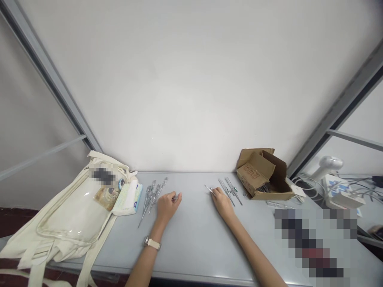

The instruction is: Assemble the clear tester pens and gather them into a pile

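Slim tester screwdrivers with clear handles and thin metal shafts lie in two loose groups on the grey table [197, 247], one bunch [152, 197] in front of the left hand [167, 209] and a few [229, 191] just beyond the right hand [221, 204]. Each looks light and stiff but thin, and the smooth clear plastic may prove slippery, so the handle's thick middle seems the surest place to take hold, with the narrow shaft likely to roll or tip if pinched alone. The left fingers [172, 198] curl inward and pinch a short tester end [176, 197] that pokes out beyond them, while the right fingers [214, 192] are pressed together over another tester, whose pointed metal tip [208, 189] sticks out to the left; how firmly that one is held cannot be told. A watch [152, 243] sits on the left wrist. To the right stands an opened cardboard box [265, 175], its flaps folded back and a mass of similar shafts [265, 187] visible inside, with more lying on the table just in front of it [277, 205]. On the left lies a cream tote bag [60, 223] with a clear front pocket, and a pack of tissues [128, 198] rests against it, with a small printed packet [106, 198] in the pocket
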`<state>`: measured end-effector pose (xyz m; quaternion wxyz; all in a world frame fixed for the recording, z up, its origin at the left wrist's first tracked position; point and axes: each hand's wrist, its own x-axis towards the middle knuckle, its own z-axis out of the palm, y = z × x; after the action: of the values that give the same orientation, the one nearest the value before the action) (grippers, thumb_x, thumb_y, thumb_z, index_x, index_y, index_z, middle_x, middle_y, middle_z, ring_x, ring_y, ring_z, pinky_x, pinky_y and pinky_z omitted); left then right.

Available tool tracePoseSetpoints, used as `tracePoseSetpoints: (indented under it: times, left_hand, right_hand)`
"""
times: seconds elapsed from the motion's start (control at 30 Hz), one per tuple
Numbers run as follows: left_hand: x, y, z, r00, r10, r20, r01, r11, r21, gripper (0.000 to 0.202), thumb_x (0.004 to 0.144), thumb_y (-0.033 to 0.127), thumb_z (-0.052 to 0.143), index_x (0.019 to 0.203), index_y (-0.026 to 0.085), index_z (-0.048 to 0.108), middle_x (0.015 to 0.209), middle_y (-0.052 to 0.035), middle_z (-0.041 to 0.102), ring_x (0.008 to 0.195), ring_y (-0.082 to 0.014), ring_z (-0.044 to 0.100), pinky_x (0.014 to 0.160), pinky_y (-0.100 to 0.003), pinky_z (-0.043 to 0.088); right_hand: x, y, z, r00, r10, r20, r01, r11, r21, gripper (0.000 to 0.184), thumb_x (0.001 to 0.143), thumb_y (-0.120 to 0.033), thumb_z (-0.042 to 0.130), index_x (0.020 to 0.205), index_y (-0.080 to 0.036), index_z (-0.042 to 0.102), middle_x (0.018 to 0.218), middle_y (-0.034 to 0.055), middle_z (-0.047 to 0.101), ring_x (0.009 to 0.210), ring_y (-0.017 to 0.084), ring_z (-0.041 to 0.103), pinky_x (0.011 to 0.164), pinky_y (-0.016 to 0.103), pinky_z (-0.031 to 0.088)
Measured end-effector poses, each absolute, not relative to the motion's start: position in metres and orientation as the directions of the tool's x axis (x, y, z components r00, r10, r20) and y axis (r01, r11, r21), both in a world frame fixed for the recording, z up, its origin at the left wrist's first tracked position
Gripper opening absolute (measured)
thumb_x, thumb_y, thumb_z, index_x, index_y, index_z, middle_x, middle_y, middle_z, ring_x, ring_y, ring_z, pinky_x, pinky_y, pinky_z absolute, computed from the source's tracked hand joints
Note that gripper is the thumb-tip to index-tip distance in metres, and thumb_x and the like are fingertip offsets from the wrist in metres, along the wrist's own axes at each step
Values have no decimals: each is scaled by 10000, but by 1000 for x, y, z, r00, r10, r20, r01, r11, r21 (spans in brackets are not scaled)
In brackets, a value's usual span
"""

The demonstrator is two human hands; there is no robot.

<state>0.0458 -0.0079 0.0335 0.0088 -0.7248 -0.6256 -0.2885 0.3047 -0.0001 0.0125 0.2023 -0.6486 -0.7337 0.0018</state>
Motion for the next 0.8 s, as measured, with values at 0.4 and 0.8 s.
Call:
tracePoseSetpoints:
  times: [0.4, 0.8]
  left_hand:
    - [47, -8, 34, 65, 913, 403, 908, -222, 356, 445, 915, 452, 433, 559, 189, 478, 514, 5, 524, 510, -121, 416, 553, -258, 192]
    - [49, -8, 31, 111, 911, 396, 903, -259, 343, 432, 914, 450, 441, 569, 196, 496, 524, -2, 546, 520, -131, 456, 556, -261, 211]
  right_hand:
    - [311, 9, 10, 141, 941, 307, 977, -83, -197, 390, 927, -143, 419, 1296, -168, 542, 993, 145, 670, 690, 227, 676, 571, 310, 453]
    - [304, 0, 5, 178, 953, 246, 972, -131, -196, 463, 890, -70, 375, 1343, -97, 471, 973, 188, 706, 718, 237, 698, 607, 312, 487]
